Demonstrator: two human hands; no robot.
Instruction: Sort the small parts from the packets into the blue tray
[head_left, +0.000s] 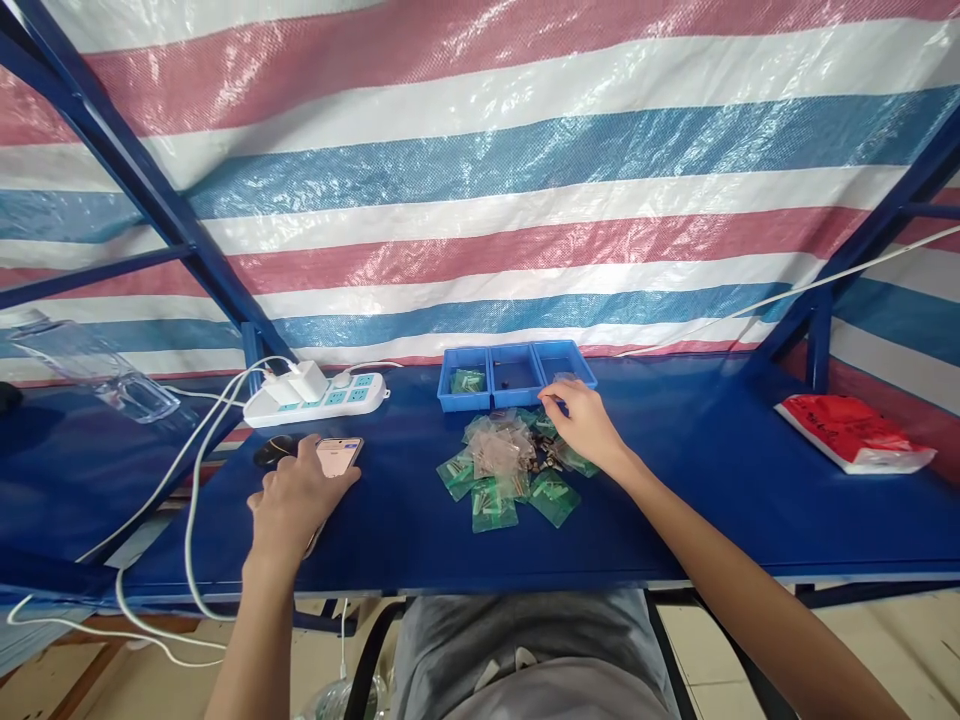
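Left hand [289, 500]: left of centre in the frame, palm down across a phone [339, 456], fingers spread and bent along its left side, the thumb on its right side; the hand touches the phone, but whether it grips it or merely rests there I cannot tell.
Phone: lit screen facing up, its upper part showing past the thumb, its lower end mostly beneath the hand.
Black mouse [274, 450]: just beside the left fingers; contact is unclear.
Right hand [585, 420]: right of centre in the frame, fingers curled, thumb and forefinger tips drawn close together at the tray's front edge; I cannot tell whether anything is pinched between them.
Blue tray [465, 403]: middle of the frame, three compartments; a green packet [468, 381] lies in the left one, a small dark piece [505, 385] in the middle one, and something pale, partly behind the right hand, in the right one.
Clear bags [499, 450]: heaped in the centre of the frame, in front of the tray, below and left of the right hand.
Green bags [493, 506]: around the lower and outer edges of that heap, slim pieces showing inside.
Loose metal pieces [553, 452]: right side of the heap, under the right hand's wrist side.
Power strip [360, 397]: above the left hand, white plugs in it.
Red packet [855, 430]: right side of the frame, well apart from both hands.
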